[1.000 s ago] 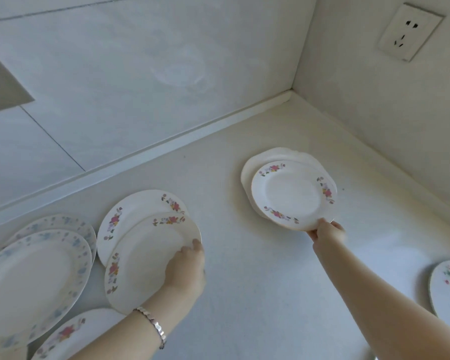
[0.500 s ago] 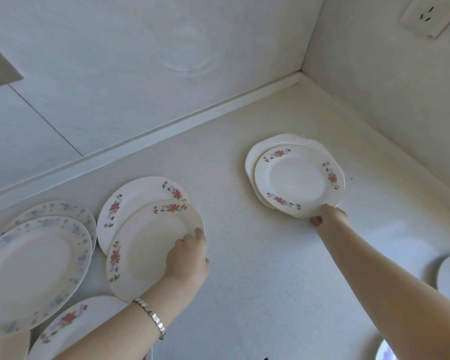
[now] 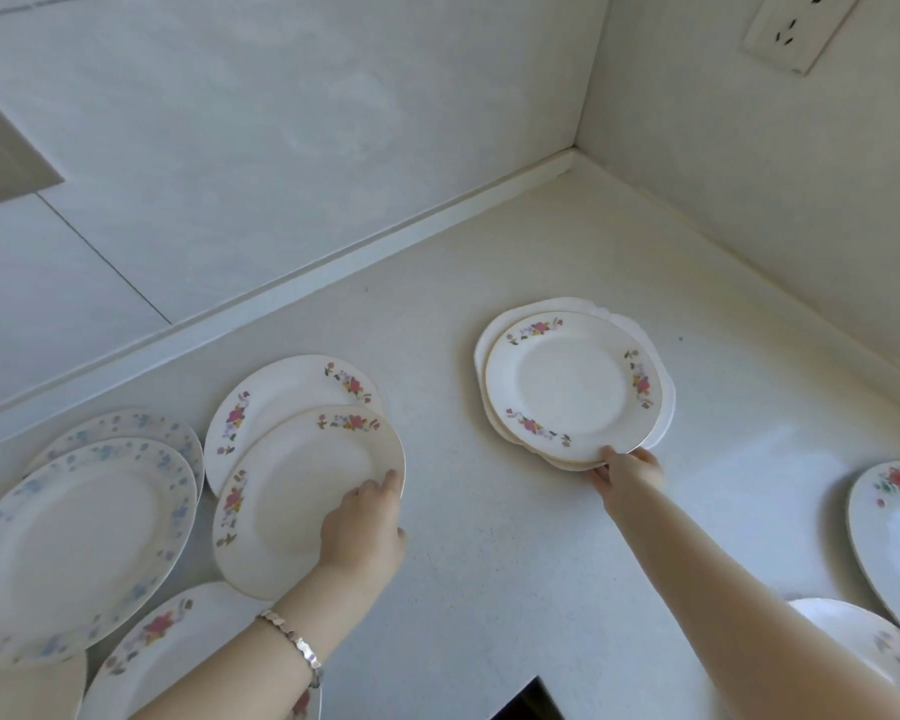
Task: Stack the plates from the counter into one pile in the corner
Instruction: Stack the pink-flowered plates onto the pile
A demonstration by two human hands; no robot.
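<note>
A small pile of plates [image 3: 572, 387] lies on the counter [image 3: 489, 553] toward the corner, topped by a white plate with red flowers; a scalloped white plate [image 3: 666, 407] shows underneath. My right hand [image 3: 627, 470] grips the pile's near rim. My left hand [image 3: 365, 527] holds the right edge of a tilted flowered plate [image 3: 302, 496], which overlaps a second flowered plate [image 3: 281, 392] behind it.
Two blue-patterned plates [image 3: 74, 532] are stacked at the far left, a flowered plate [image 3: 178, 646] sits near my left forearm, and two more plates [image 3: 889, 522] lie at the right edge. A wall socket [image 3: 796, 28] is on the right wall. A dark gap [image 3: 531, 704] opens at the counter's front.
My right hand has stayed at the pile's near rim. My left hand still holds the flowered plate's edge, and that plate's right side now sits a little higher. The camera has shifted slightly.
</note>
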